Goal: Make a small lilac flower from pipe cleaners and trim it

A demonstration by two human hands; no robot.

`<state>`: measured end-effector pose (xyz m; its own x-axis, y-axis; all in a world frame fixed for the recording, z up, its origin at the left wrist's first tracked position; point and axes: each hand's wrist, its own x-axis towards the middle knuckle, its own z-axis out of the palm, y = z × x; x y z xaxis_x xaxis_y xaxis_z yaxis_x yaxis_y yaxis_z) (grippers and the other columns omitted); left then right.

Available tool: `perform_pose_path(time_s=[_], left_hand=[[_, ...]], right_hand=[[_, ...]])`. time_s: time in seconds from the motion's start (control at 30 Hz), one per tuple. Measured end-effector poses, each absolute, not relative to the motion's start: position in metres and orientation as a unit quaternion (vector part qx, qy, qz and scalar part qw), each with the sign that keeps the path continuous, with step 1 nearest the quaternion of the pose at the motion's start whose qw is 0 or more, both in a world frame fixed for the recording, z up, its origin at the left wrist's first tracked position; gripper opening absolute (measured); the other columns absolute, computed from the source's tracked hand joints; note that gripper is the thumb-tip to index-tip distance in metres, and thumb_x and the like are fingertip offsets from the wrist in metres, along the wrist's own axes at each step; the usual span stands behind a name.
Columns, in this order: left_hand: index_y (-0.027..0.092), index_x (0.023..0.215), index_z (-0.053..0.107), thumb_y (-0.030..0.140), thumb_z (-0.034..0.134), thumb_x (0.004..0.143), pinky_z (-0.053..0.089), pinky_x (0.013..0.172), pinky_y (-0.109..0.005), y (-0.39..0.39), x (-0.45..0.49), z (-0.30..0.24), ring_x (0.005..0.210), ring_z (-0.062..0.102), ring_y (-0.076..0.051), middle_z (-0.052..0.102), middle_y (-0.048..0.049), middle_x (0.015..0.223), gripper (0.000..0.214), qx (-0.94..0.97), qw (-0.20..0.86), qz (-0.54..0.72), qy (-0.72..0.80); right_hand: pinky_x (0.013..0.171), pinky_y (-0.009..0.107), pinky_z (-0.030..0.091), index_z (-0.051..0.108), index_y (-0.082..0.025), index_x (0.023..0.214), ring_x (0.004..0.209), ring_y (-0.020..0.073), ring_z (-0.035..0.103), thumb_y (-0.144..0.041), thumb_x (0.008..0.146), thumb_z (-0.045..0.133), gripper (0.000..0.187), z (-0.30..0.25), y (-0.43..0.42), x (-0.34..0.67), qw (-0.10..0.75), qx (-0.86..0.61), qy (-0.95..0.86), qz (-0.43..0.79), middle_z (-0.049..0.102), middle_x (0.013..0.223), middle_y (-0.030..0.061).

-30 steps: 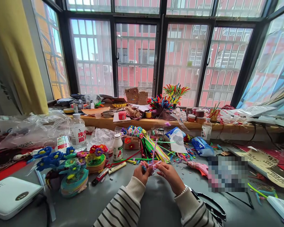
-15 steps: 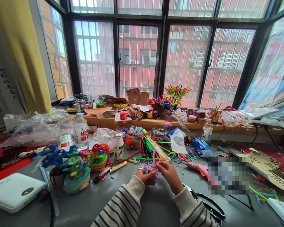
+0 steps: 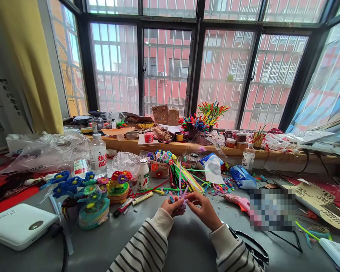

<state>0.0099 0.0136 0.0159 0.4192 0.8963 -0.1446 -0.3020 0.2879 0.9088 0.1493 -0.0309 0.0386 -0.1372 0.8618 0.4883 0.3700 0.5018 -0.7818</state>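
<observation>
My left hand [image 3: 172,207] and my right hand [image 3: 201,209] meet over the grey table [image 3: 187,241], both pinched on a small pink and lilac pipe cleaner piece [image 3: 181,199]. One lilac stem of it sticks up between my fingers. A loose heap of coloured pipe cleaners [image 3: 184,177] lies just beyond my hands. Both sleeves are black-and-white striped.
Finished pipe cleaner flowers [image 3: 87,196] stand at the left, near a white box [image 3: 18,226], a water bottle [image 3: 98,155] and a small white bottle [image 3: 143,174]. A pink glue gun [image 3: 238,200] and black scissors [image 3: 252,247] lie at the right. A cluttered wooden sill [image 3: 187,145] runs behind.
My hands have stayed together on the pipe cleaner piece, shifting slightly and turning it; the upright lilac stem now stands a little left. The view has drifted slightly.
</observation>
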Motion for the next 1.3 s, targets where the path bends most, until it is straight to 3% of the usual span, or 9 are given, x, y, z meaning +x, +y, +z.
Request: perform_pose_path(time_s=[0.23,0.43,0.6,0.8,1.03,1.17,1.3], left_hand=[[0.012,0.055,0.049,0.044,0.07,0.033,0.038,0.042,-0.022,0.008,0.01,0.017,0.037,0.05,-0.009,0.054,0.0012,0.043,0.044,0.461,0.685,0.421,0.376],[0.015,0.051,0.044,0.048,0.067,0.034,0.036,0.04,-0.022,0.005,0.016,0.019,0.032,0.044,-0.007,0.048,0.0054,0.036,0.044,0.49,0.615,0.467,0.405],[0.017,0.05,0.043,0.041,0.066,0.045,0.036,0.042,-0.022,0.001,0.016,0.022,0.036,0.042,-0.007,0.044,0.0074,0.039,0.034,0.521,0.554,0.505,0.408],[0.019,0.055,0.042,0.035,0.054,0.061,0.036,0.047,-0.023,0.001,0.012,0.02,0.044,0.043,-0.011,0.043,0.0043,0.047,0.021,0.663,0.396,0.493,0.402],[0.02,0.056,0.043,0.02,0.047,0.064,0.036,0.056,-0.027,0.001,0.01,0.021,0.056,0.046,-0.015,0.051,-0.0018,0.06,0.009,0.757,0.215,0.475,0.393],[0.02,0.055,0.044,0.02,0.05,0.063,0.036,0.055,-0.025,0.001,0.01,0.024,0.055,0.046,-0.014,0.05,-0.0004,0.057,0.01,0.736,0.272,0.492,0.377],[0.018,0.053,0.045,0.031,0.063,0.054,0.036,0.046,-0.023,0.002,0.011,0.026,0.043,0.043,-0.009,0.045,0.0049,0.046,0.022,0.619,0.484,0.499,0.366]], right_hand=[[0.058,0.026,0.04,0.058,-0.019,0.07,0.063,0.0153,0.051,-0.023,0.073,0.047,0.012,0.04,-0.033,0.148,0.46,-0.442,-0.756,0.146,0.056,0.072,0.0035],[0.056,0.025,0.034,0.051,-0.019,0.058,0.061,0.0157,0.045,-0.02,0.068,0.048,0.011,0.038,-0.033,0.14,0.454,-0.48,-0.744,0.101,0.049,0.062,0.001],[0.047,0.022,0.03,0.045,-0.018,0.056,0.05,0.0122,0.04,-0.02,0.067,0.046,0.012,0.037,-0.031,0.133,0.462,-0.51,-0.713,0.134,0.045,0.054,-0.0018],[0.045,0.02,0.032,0.043,-0.018,0.052,0.048,0.0107,0.042,-0.022,0.067,0.042,0.015,0.038,-0.027,0.133,0.469,-0.52,-0.677,0.224,0.046,0.05,-0.0029],[0.036,0.018,0.028,0.039,-0.019,0.043,0.035,0.0081,0.036,-0.019,0.064,0.036,0.021,0.033,-0.017,0.135,0.463,-0.562,-0.629,0.272,0.039,0.038,-0.0051],[0.038,0.02,0.031,0.04,-0.019,0.042,0.038,0.0102,0.042,-0.025,0.065,0.044,0.024,0.034,-0.018,0.133,0.463,-0.58,-0.628,0.233,0.044,0.039,-0.0032],[0.039,0.02,0.032,0.044,-0.018,0.044,0.039,0.0105,0.044,-0.026,0.069,0.045,0.026,0.038,-0.024,0.133,0.454,-0.572,-0.659,0.181,0.047,0.041,-0.0024]])
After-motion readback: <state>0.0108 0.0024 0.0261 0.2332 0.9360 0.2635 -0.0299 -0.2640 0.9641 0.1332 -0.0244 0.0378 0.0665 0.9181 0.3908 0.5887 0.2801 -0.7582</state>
